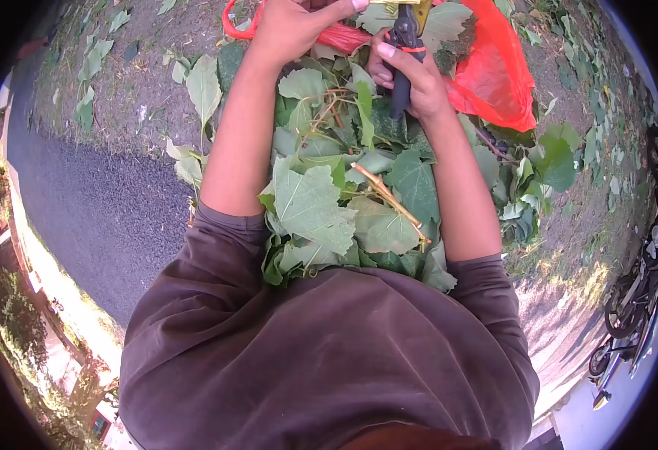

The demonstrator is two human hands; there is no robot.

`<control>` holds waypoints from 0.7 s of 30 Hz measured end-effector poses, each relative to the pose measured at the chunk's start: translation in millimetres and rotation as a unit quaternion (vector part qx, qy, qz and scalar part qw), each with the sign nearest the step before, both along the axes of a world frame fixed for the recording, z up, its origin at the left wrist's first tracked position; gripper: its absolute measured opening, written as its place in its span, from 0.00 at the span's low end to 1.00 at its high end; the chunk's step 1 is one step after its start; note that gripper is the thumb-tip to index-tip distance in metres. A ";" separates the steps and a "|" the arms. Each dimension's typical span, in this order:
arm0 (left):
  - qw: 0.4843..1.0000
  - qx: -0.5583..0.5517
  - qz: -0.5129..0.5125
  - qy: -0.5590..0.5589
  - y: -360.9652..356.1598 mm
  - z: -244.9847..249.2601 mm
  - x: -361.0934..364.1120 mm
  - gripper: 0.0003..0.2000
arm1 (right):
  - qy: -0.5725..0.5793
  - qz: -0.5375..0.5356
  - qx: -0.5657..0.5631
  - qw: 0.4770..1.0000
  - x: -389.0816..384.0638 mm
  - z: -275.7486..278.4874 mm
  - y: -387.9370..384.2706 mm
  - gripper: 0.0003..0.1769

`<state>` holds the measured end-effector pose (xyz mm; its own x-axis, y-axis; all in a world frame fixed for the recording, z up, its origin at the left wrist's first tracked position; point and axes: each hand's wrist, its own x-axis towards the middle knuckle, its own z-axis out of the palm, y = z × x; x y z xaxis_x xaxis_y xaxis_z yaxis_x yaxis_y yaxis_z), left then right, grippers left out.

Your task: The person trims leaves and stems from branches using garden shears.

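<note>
Grey asphalt [104, 217] borders leaf-strewn ground [149, 97]; motorbikes [632, 292] stand at the far right edge, well apart from the hands. Leaves [314, 210] lie heaped between the forearms, up against the shirt [329, 345]. They look light, floppy and easy to tear, so their stalks would make the safest hold. Beyond the heap, a red bag [494, 75] spreads behind both hands; its thin plastic looks slippery and could snag on the tool or bunch under the wrists.

The left hand [291, 26] is bent at the top edge, thumb stretched toward a pale stem [389, 2]; its fingers are partly cut off, so I cannot tell its grip. The right hand [426, 86] is curled closed round the dark handles of the shears [404, 34], which look stiff and fairly heavy, best held low, clear of the blades. A stiff, dry-looking twig [389, 196] lies loose across the heap.
</note>
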<state>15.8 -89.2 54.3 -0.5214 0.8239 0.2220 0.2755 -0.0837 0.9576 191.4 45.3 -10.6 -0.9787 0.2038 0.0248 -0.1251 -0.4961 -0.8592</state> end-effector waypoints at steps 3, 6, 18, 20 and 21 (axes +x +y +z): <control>0.999 0.037 0.001 -0.024 3.8 -5.1 2.3 0.07 | 0.020 -0.003 -0.020 1.000 -1.8 -0.6 -2.0 0.16; 0.998 0.019 0.030 0.060 4.3 1.0 4.2 0.07 | 0.034 -0.019 -0.053 0.998 -6.3 -2.8 -6.5 0.20; 0.978 -0.022 0.067 0.197 1.0 26.9 26.3 0.07 | -0.036 -0.065 0.009 0.997 -7.3 -6.1 -9.4 0.17; 0.978 -0.024 0.064 0.196 0.5 25.1 24.4 0.08 | -0.057 -0.086 0.019 0.994 -7.9 -3.1 -9.9 0.16; 0.978 -0.025 0.062 0.196 0.2 24.5 23.5 0.08 | -0.064 -0.089 0.028 0.994 -8.3 -2.1 -9.7 0.16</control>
<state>39.4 -89.0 78.8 -0.5014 0.7745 0.3858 0.6269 0.0179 0.7789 183.1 35.7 -12.7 -0.9233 0.3754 -0.0811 -0.0944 -0.4266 -0.8995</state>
